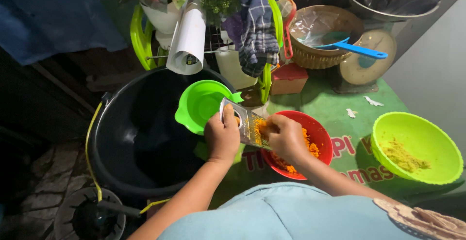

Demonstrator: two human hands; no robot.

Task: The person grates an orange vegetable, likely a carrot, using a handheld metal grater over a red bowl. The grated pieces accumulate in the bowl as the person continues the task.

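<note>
The fingertips of the right hand [285,137], closing around a small orange piece that is mostly hidden, are pressing against the flat metal grater [244,123] just right of the frame's centre; judging from how little of the piece is showing, a slip could be scraping the knuckles on the blade. The left hand [222,135] is gripping the grater's near edge, thumb on top, holding it tilted over the round red plastic bowl [320,135]. If that grip is loosening, the grater could be skidding and scattering orange shreds onto the green printed table cover [335,104]. Both forearms are reaching up from the bottom edge. Farther up, 1 bright green plastic bowl [201,105] is overlapping the large black tub [141,133].
</note>
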